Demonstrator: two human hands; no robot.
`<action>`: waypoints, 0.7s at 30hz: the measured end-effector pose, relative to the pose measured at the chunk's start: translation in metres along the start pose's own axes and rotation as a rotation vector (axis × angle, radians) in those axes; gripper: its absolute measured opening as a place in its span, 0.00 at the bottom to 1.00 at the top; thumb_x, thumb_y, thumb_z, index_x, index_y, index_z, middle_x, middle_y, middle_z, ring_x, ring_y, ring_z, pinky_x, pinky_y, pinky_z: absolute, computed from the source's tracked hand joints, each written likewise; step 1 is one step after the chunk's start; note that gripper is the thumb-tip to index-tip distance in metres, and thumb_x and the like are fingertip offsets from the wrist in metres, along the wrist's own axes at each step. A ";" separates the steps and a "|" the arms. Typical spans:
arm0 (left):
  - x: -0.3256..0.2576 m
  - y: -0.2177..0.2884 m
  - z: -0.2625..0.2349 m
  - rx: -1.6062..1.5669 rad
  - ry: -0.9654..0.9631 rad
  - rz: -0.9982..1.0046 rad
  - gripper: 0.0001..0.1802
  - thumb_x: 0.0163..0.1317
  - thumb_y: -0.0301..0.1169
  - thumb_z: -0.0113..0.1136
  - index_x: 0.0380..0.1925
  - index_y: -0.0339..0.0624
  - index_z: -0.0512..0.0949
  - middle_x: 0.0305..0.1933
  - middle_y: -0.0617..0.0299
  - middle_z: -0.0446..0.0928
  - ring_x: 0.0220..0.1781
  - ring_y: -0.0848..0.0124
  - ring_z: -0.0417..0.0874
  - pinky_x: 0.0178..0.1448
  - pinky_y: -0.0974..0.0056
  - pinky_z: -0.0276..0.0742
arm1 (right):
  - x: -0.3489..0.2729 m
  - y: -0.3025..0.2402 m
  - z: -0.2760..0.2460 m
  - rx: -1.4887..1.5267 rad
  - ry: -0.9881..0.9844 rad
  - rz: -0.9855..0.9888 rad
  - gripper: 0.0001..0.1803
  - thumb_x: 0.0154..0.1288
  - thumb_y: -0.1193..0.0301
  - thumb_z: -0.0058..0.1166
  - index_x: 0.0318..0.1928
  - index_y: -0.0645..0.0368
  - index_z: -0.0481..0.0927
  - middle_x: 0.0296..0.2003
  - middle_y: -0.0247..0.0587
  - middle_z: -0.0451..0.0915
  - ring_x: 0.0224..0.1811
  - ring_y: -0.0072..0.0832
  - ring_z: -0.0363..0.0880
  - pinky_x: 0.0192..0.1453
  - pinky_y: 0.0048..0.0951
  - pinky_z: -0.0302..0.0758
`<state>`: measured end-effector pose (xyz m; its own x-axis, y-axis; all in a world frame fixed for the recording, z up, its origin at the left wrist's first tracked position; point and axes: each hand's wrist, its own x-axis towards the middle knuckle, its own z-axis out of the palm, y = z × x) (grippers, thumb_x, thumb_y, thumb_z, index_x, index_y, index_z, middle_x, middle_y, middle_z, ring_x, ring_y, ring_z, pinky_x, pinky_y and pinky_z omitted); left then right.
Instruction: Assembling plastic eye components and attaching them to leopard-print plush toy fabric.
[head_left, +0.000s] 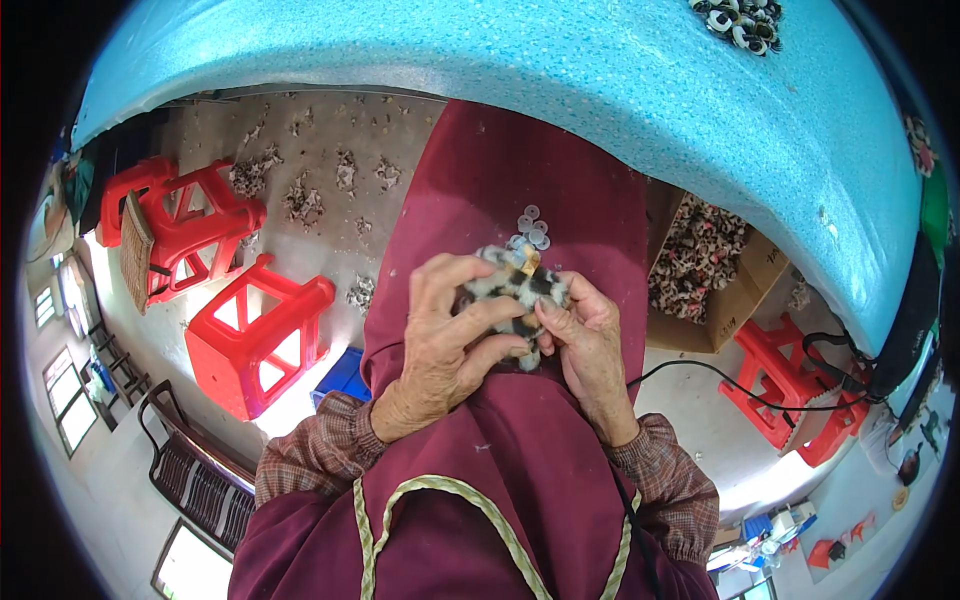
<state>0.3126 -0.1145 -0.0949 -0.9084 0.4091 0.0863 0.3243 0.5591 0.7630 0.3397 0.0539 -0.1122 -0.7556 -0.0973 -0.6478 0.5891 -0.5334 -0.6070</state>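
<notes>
A small furry plush piece [538, 288] with black, white and tan patches rests over my lap, between both hands. My left hand [445, 330] is closed around its left side, fingers spread across the fur. From the right, my right hand [588, 335] pinches the fur between thumb and forefinger. Whatever may be under those fingertips is hidden. Just beyond the plush, several clear round plastic discs [535, 228] lie on the maroon apron [490, 150] covering my lap.
Ahead is a table with a blue speckled cover [450, 60], bearing a pile of small black-and-white pieces [742, 22]. A cardboard box [735, 325] of furry pieces stands at the right. Red stools [250, 340] and a blue bin [338, 375] stand left; fabric scraps [303, 200] litter the floor.
</notes>
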 end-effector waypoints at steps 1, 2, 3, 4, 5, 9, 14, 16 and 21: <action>-0.001 -0.001 0.002 0.002 0.000 0.004 0.21 0.40 0.39 0.72 0.37 0.50 0.81 0.50 0.56 0.68 0.53 0.54 0.66 0.54 0.54 0.66 | -0.001 0.000 0.000 0.001 -0.001 -0.004 0.08 0.63 0.72 0.55 0.40 0.63 0.75 0.25 0.28 0.74 0.22 0.12 0.66 0.26 0.15 0.64; -0.003 -0.002 0.004 -0.024 -0.022 -0.076 0.22 0.40 0.40 0.72 0.38 0.49 0.80 0.51 0.56 0.68 0.54 0.54 0.66 0.56 0.53 0.65 | -0.001 -0.001 0.001 -0.004 -0.024 -0.020 0.09 0.64 0.71 0.55 0.40 0.63 0.74 0.27 0.30 0.75 0.24 0.13 0.69 0.29 0.16 0.67; -0.005 -0.001 0.006 -0.053 -0.044 -0.157 0.23 0.40 0.41 0.72 0.39 0.48 0.80 0.52 0.56 0.68 0.54 0.54 0.66 0.57 0.53 0.65 | -0.003 -0.001 0.000 -0.012 -0.044 -0.036 0.10 0.64 0.70 0.55 0.40 0.63 0.74 0.29 0.31 0.76 0.27 0.14 0.71 0.32 0.16 0.70; -0.006 0.001 0.006 -0.202 -0.088 -0.252 0.25 0.43 0.42 0.72 0.41 0.45 0.79 0.52 0.55 0.69 0.56 0.56 0.66 0.60 0.55 0.64 | -0.004 -0.002 0.002 -0.012 -0.041 -0.038 0.10 0.64 0.70 0.55 0.40 0.63 0.74 0.29 0.31 0.76 0.27 0.14 0.71 0.32 0.16 0.70; -0.007 0.002 0.007 -0.204 -0.089 -0.249 0.25 0.43 0.42 0.72 0.41 0.45 0.79 0.52 0.55 0.69 0.56 0.56 0.66 0.60 0.55 0.64 | -0.005 -0.002 0.006 -0.070 -0.085 -0.060 0.10 0.64 0.70 0.55 0.40 0.64 0.74 0.31 0.33 0.77 0.30 0.15 0.74 0.36 0.17 0.72; -0.013 -0.012 0.009 -0.616 -0.123 -0.549 0.22 0.50 0.36 0.70 0.44 0.39 0.76 0.49 0.57 0.73 0.48 0.67 0.75 0.53 0.63 0.72 | -0.006 -0.005 0.008 -0.251 -0.242 -0.154 0.13 0.66 0.66 0.53 0.41 0.65 0.74 0.35 0.39 0.79 0.36 0.18 0.77 0.38 0.19 0.73; -0.003 -0.011 -0.008 -1.545 -0.001 -1.108 0.13 0.64 0.30 0.55 0.46 0.36 0.74 0.42 0.59 0.80 0.42 0.70 0.83 0.49 0.66 0.80 | -0.004 -0.020 -0.005 -0.422 0.114 -0.371 0.15 0.69 0.65 0.50 0.46 0.65 0.75 0.36 0.39 0.80 0.33 0.18 0.75 0.38 0.18 0.72; -0.002 -0.010 -0.007 -1.581 -0.006 -1.118 0.14 0.65 0.32 0.54 0.47 0.35 0.74 0.44 0.59 0.80 0.43 0.70 0.82 0.50 0.65 0.80 | 0.002 -0.020 -0.007 -0.429 0.040 -0.277 0.18 0.68 0.62 0.51 0.48 0.65 0.75 0.35 0.36 0.79 0.33 0.17 0.74 0.39 0.18 0.71; -0.001 -0.007 -0.008 -1.650 -0.071 -1.181 0.14 0.65 0.33 0.55 0.46 0.35 0.75 0.43 0.58 0.80 0.42 0.70 0.83 0.49 0.66 0.80 | 0.005 -0.009 0.000 -0.361 -0.070 -0.095 0.12 0.63 0.66 0.57 0.40 0.63 0.79 0.26 0.26 0.75 0.28 0.11 0.68 0.32 0.16 0.66</action>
<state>0.3096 -0.1246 -0.0950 -0.4304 0.4550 -0.7795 -0.8387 -0.5209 0.1591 0.3311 0.0586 -0.1101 -0.8220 -0.1253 -0.5555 0.5691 -0.2140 -0.7939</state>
